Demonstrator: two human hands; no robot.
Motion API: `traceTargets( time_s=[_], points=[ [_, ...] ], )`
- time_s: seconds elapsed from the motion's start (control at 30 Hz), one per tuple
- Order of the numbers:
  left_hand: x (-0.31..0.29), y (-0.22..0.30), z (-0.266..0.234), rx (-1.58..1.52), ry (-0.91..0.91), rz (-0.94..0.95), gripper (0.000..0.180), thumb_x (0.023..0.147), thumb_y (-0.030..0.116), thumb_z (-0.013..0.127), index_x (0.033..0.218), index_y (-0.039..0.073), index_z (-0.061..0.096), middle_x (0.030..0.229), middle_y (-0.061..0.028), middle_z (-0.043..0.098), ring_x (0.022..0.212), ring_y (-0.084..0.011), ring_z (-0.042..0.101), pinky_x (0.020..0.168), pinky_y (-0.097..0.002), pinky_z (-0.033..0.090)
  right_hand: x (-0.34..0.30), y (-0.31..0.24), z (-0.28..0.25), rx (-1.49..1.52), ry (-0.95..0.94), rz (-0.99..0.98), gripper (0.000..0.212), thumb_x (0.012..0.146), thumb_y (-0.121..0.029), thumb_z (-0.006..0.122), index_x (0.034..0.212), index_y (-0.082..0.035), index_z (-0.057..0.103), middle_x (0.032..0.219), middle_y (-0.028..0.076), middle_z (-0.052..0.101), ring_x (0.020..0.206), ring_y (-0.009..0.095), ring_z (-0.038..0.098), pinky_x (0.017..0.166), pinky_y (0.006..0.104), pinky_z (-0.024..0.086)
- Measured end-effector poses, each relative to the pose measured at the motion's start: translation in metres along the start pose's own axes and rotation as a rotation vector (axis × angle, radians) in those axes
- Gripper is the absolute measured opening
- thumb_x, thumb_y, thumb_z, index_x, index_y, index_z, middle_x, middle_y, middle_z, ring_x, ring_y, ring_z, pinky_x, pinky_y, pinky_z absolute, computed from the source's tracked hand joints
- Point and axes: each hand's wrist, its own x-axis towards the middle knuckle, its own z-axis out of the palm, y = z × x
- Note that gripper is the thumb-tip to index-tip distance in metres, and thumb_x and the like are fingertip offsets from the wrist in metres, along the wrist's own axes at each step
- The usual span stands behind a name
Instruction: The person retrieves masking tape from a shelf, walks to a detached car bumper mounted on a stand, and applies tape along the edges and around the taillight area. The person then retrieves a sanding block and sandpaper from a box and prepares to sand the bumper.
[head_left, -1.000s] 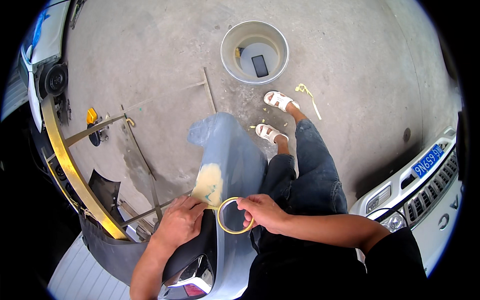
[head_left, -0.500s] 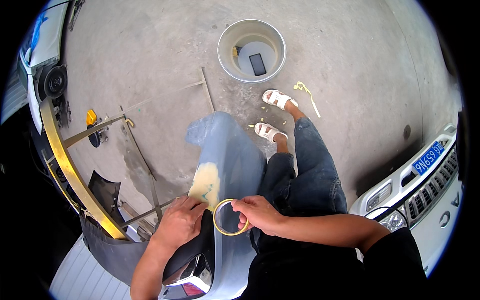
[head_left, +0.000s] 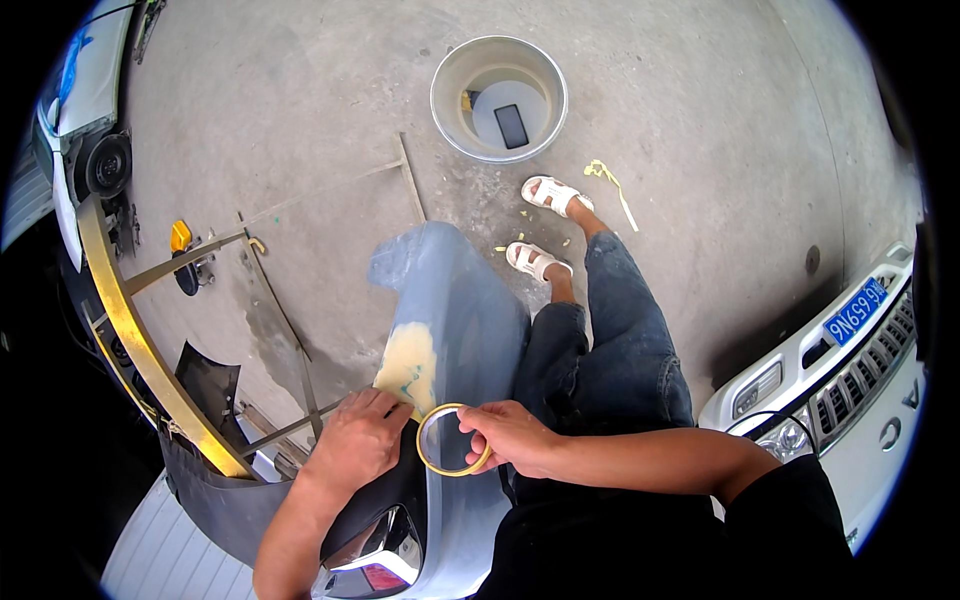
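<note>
My right hand [head_left: 507, 438] grips a roll of yellow masking tape [head_left: 424, 456] by its rim. A short strip of it reaches toward my left hand [head_left: 358, 437], whose curled fingers are closed at the strip's end, against the edge of a grey-blue car bumper [head_left: 472, 345]. My left fingertips are partly hidden. Just beyond them, a cream patch of filler [head_left: 408, 355] with green smears covers part of the bumper. Below my left wrist sits a tail light [head_left: 385, 560] beside black trim.
A metal bucket [head_left: 548, 125] holds water and a dark rectangular object [head_left: 510, 126]. Torn tape [head_left: 612, 190] lies on the concrete floor. A metal stand [head_left: 270, 290] and a yellow curved bar [head_left: 140, 335] are at left, a white car [head_left: 850, 400] at right.
The tape roll and my right hand have shifted slightly left and nearer to me. My left hand stays at the bumper's edge, almost unmoved.
</note>
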Motion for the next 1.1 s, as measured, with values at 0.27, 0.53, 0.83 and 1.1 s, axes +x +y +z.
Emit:
traceTargets(
  time_s=[0.27,0.53,0.83,1.1],
  points=[
    [0.002,0.001,-0.006,-0.134,0.019,-0.005,0.025,0.071,0.001,0.061,0.095,0.004,0.065,0.091,-0.0078,0.06,0.087,-0.0271,0.059,0.077,-0.0378,0.048,0.001,0.002,0.0,-0.002,-0.005,-0.034,0.033,0.093,-0.034,0.051,0.089,-0.002,0.053,0.071,0.005,0.054,0.067,0.016,0.06,0.064,0.0337,0.055],
    [-0.001,-0.002,0.002,-0.044,0.002,0.029,0.026,0.069,0.002,0.061,0.094,0.005,0.065,0.091,-0.0065,0.06,0.089,-0.0258,0.058,0.079,-0.0371,0.047,-0.007,0.006,0.001,0.014,-0.023,-0.112,0.033,0.095,-0.034,0.052,0.093,0.0,0.055,0.067,0.004,0.053,0.064,0.015,0.059,0.066,0.0316,0.052],
    [0.002,-0.005,0.004,-0.024,0.009,0.052,0.026,0.066,0.0,0.06,0.091,0.003,0.065,0.09,-0.0082,0.061,0.086,-0.028,0.06,0.079,-0.0371,0.048,-0.013,0.031,0.014,-0.078,-0.119,0.152,0.042,0.096,-0.04,0.044,0.099,0.0,0.053,0.072,0.002,0.046,0.068,0.014,0.055,0.06,0.0307,0.053],
    [0.003,-0.003,0.002,-0.049,0.016,0.032,0.025,0.066,-0.001,0.061,0.09,0.003,0.066,0.087,-0.0084,0.062,0.084,-0.0284,0.06,0.078,-0.0371,0.048,-0.007,0.037,0.021,-0.024,-0.139,0.224,0.044,0.094,-0.042,0.046,0.101,0.001,0.052,0.074,0.003,0.045,0.07,0.016,0.056,0.06,0.0335,0.056]
  ],
)
